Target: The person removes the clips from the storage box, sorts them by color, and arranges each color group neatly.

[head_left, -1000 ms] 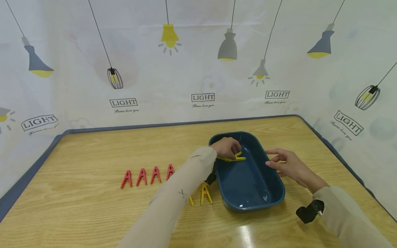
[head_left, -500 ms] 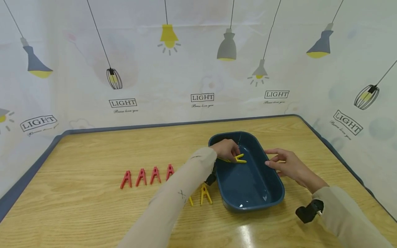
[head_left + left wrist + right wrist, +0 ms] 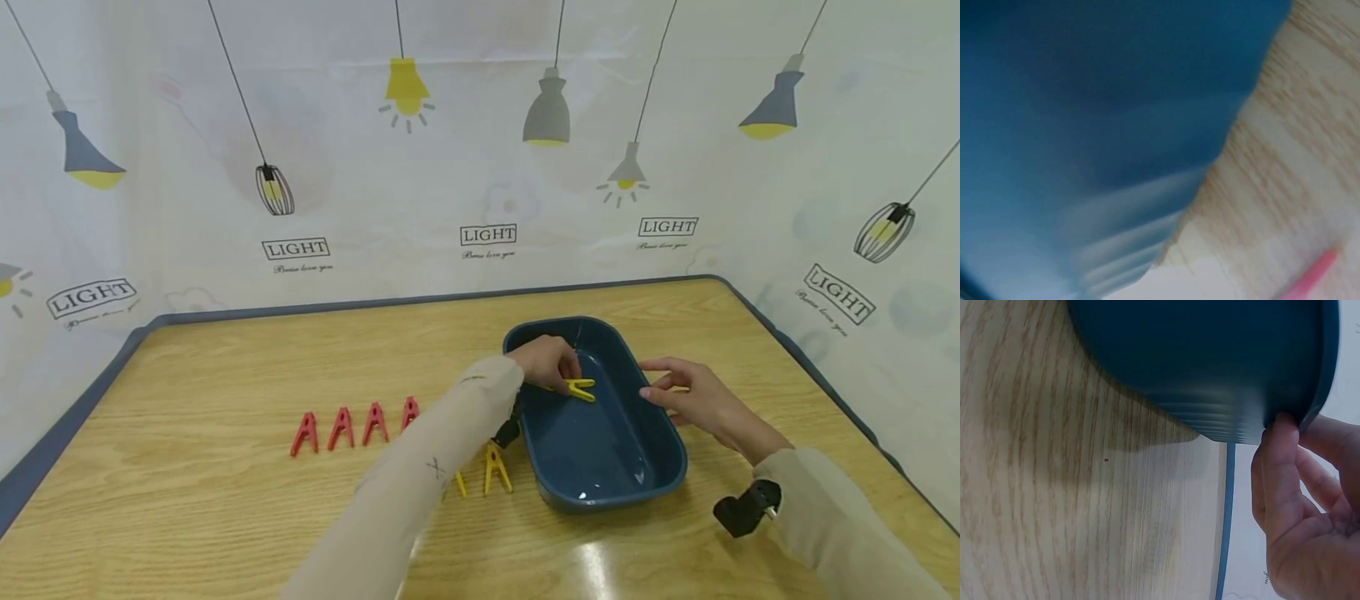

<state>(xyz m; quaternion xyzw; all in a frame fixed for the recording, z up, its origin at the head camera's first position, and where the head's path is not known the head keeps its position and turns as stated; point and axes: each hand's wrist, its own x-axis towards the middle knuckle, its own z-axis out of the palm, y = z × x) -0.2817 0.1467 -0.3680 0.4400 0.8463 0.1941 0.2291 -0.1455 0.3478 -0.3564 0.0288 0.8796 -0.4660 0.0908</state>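
Note:
My left hand [image 3: 549,362] reaches over the left rim of a dark blue plastic basin [image 3: 600,467] and pinches a yellow clothespin [image 3: 582,389] low inside it. A bit of yellow beside the wrist may be another clothespin; the hand mostly covers it. On the opposite side, my right hand [image 3: 693,398] holds the basin's rim, thumb at the edge and fingers against the outer wall, as the right wrist view shows [image 3: 1310,506]. Left of the basin, a yellow clothespin [image 3: 497,471] lies on the table, with another [image 3: 460,483] partly behind my left sleeve.
Several red clothespins [image 3: 341,428] lie in a row on the wooden table [image 3: 187,483], the rightmost partly covered by my left forearm. In the left wrist view, a pink-red tip [image 3: 1313,275] shows near the basin. A lamp-patterned white backdrop [image 3: 375,167] borders the table.
The yellow clothespin in my left hand has turned, its free legs swinging slightly toward me. The right hand and basin have stayed in place.

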